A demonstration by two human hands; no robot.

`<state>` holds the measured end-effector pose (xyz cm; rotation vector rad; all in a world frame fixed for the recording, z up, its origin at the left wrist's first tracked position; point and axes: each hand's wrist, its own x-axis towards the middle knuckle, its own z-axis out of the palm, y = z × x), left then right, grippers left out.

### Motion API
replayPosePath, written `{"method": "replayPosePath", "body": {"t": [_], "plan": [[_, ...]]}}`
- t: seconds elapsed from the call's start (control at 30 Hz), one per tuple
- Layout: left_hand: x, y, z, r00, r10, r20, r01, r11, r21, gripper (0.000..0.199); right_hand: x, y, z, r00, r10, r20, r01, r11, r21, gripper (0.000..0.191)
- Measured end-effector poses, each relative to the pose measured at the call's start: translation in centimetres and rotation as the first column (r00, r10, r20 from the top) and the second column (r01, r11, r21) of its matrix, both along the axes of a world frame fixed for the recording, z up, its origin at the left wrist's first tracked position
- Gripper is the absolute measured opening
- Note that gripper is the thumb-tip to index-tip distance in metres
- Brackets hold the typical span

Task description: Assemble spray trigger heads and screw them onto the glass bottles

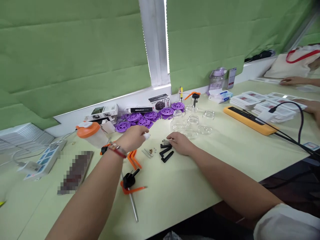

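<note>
My left hand [135, 138] is closed around a small white object [146, 136], whose nature I cannot make out. Beside several springs [166, 142], my right hand [180, 143] rests on the table with its fingers curled; what its fingertips hold, if anything, is hidden. Black angled parts [167, 156] lie just below it. Metal pins [147, 153] and tiny brass-coloured pieces [151, 151] sit between the hands. Orange angled parts [134, 160] are below my left hand, above a metal rod [133, 206] fitted with a black knob [129, 180] and an orange arm.
Purple discs [143, 122], boxes [104, 110] and glass jars [192, 124] stand towards the wall. An orange-lidded bottle [92, 133] and a power strip [47, 160] are left. A yellow power strip [247, 120], white stacks [246, 100] and another person's hands [295, 81] are right.
</note>
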<state>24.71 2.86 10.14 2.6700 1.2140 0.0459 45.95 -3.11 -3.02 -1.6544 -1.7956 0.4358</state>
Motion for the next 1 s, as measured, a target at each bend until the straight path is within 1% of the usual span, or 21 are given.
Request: {"method": "replayPosePath", "body": {"t": [0.03,0.07,0.1,0.13,0.2,0.27,0.3,0.37,0.43,0.47,0.53,0.6,0.63,0.7,0.73,0.77,0.8,0.83,0.9,0.93,1.0], "plan": [[-1.9,-1.0,0.7,1.0,0.006,0.025,-0.006,1.0,0.01,0.034,-0.2,-0.2,0.2,1.0,0.004,0.002,-0.004,0.999,0.036,0.024],[-3.7,-2.2,1.2,0.999,0.036,0.03,-0.036,0.999,0.02,0.033,-0.5,-0.5,0.4,1.0,0.016,0.002,-0.016,0.997,0.075,0.024],[-5.5,-3.4,1.2,0.997,0.069,0.014,-0.07,0.997,0.028,0.033,-0.9,-0.9,0.8,0.999,0.038,-0.003,-0.037,0.993,0.113,0.023],[-7.0,-4.7,0.9,0.993,0.116,-0.012,-0.115,0.993,0.027,0.032,-1.5,-1.3,1.1,0.997,0.072,-0.013,-0.069,0.987,0.143,0.023],[-9.4,-7.1,-0.8,0.975,0.214,-0.066,-0.214,0.977,-0.004,0.031,-3.0,-2.2,1.9,0.983,0.179,-0.05,-0.169,0.973,0.16,0.023],[-10.6,-8.9,-3.1,0.955,0.28,-0.098,-0.285,0.958,-0.041,0.028,-5.0,-3.3,2.7,0.945,0.312,-0.095,-0.3,0.946,0.12,0.024],[-10.8,-9.6,-4.2,0.948,0.298,-0.11,-0.305,0.951,-0.054,0.027,-6.1,-3.7,3.0,0.924,0.365,-0.117,-0.357,0.93,0.088,0.025],[-10.6,-10.6,-6.1,0.94,0.326,-0.102,-0.332,0.942,-0.049,0.026,-8.1,-4.5,3.4,0.89,0.425,-0.163,-0.427,0.904,0.019,0.028],[-10.1,-11.2,-7.3,0.937,0.345,-0.055,-0.347,0.937,-0.045,0.024,-9.9,-5.1,3.6,0.872,0.449,-0.195,-0.465,0.884,-0.046,0.028],[-10.0,-11.4,-7.7,0.936,0.352,-0.015,-0.352,0.935,-0.053,0.023,-10.6,-5.3,3.6,0.869,0.452,-0.203,-0.475,0.877,-0.081,0.028],[-9.8,-11.6,-8.4,0.938,0.333,0.096,-0.323,0.94,-0.106,0.022,-11.6,-5.6,3.3,0.872,0.44,-0.215,-0.476,0.865,-0.16,0.026],[-9.9,-11.8,-9.1,0.921,0.317,0.224,-0.286,0.944,-0.163,0.027,-12.3,-6.0,2.9,0.88,0.389,-0.271,-0.457,0.85,-0.263,0.023],[-10.1,-11.8,-9.5,0.903,0.326,0.28,-0.283,0.941,-0.183,0.033,-12.4,-6.2,2.7,0.879,0.348,-0.326,-0.449,0.834,-0.32,0.021],[-10.3,-11.8,-10.3,0.86,0.371,0.352,-0.318,0.927,-0.201,0.045,-12.5,-6.6,2.4,0.859,0.252,-0.446,-0.454,0.777,-0.436,0.018],[-10.4,-11.8,-10.6,0.845,0.385,0.372,-0.332,0.922,-0.2,0.046,-12.4,-6.8,2.4,0.848,0.205,-0.488,-0.46,0.742,-0.488,0.02],[-10.5,-11.8,-10.9,0.838,0.386,0.387,-0.334,0.922,-0.196,0.043,-12.2,-6.9,2.4,0.843,0.166,-0.512,-0.46,0.715,-0.526,0.022],[-10.6,-11.8,-11.0,0.838,0.373,0.398,-0.322,0.927,-0.192,0.036,-12.1,-7.0,2.5,0.845,0.132,-0.518,-0.447,0.705,-0.55,0.026],[-10.6,-11.8,-11.1,0.842,0.354,0.406,-0.301,0.934,-0.189,0.027,-11.9,-7.0,2.5,0.853,0.102,-0.512,-0.421,0.713,-0.56,0.028],[-10.6,-11.8,-11.0,0.853,0.316,0.416,-0.256,0.947,-0.194,0.013,-11.7,-6.9,2.5,0.862,0.06,-0.503,-0.368,0.757,-0.54,0.027],[-10.6,-11.9,-11.0,0.858,0.303,0.414,-0.24,0.95,-0.198,0.01,-11.7,-6.8,2.3,0.859,0.062,-0.508,-0.362,0.775,-0.518,0.024],[-10.4,-11.9,-10.8,0.866,0.296,0.404,-0.23,0.952,-0.203,0.013,-12.0,-6.6,1.7,0.847,0.116,-0.518,-0.402,0.777,-0.484,0.02]]}}
